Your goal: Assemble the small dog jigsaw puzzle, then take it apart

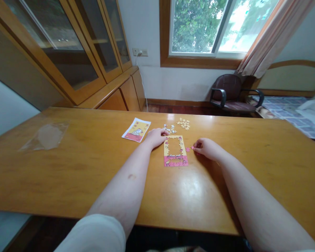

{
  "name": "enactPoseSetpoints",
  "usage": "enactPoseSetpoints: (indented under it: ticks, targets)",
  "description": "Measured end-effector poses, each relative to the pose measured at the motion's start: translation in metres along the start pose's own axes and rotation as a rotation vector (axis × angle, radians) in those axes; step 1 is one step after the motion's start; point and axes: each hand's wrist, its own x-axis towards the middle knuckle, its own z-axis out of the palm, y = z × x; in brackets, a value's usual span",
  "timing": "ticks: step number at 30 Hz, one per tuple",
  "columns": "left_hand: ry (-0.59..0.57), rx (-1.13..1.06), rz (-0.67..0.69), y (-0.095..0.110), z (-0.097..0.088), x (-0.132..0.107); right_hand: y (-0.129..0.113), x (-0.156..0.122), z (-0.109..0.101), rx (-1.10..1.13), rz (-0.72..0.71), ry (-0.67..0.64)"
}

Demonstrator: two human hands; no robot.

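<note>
Just one puzzle [175, 157], one pinched pink piece [192, 147] in right grip [205, 148], left grip [156, 137] unclear.

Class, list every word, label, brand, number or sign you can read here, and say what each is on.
There are none that can be read.
Picture sheet: any lettering is too small to read.
Partly assembled puzzle: any lettering is too small to read.
Clear plastic bag: no readable label.

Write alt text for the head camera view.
A partly assembled, rectangular yellow-and-pink jigsaw puzzle lies on a brown wooden table; a person's left hand is at its upper-left corner, the right hand at a small pink puzzle piece.
</note>
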Motion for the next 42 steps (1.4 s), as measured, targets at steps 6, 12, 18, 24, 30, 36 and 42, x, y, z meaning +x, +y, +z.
enactPoseSetpoints:
  ticks: [6, 12, 18, 24, 30, 36, 42]
  targets:
    - [0.0, -0.008, -0.003, 0.002, -0.001, -0.001, -0.012, -0.009, -0.002, 0.038, -0.042, 0.028]
    - [0.004, 0.005, 0.0, 0.002, -0.001, -0.001, -0.033, -0.022, 0.006, 0.207, -0.238, -0.158]
    - [0.004, 0.015, 0.005, 0.003, -0.002, -0.001, -0.042, -0.024, 0.016, 0.199, -0.229, -0.28]
    - [0.003, 0.014, 0.009, 0.001, -0.001, 0.0, -0.04, -0.023, 0.018, 0.163, -0.272, -0.267]
    - [0.01, -0.006, 0.021, -0.002, 0.002, 0.001, -0.039, -0.023, 0.019, 0.181, -0.28, -0.269]
    - [0.003, 0.005, 0.007, 0.0, -0.001, 0.0, -0.039, -0.023, 0.019, 0.123, -0.318, -0.258]
    - [0.005, 0.004, 0.006, 0.001, -0.001, 0.0, -0.041, -0.022, 0.02, 0.033, -0.389, -0.203]
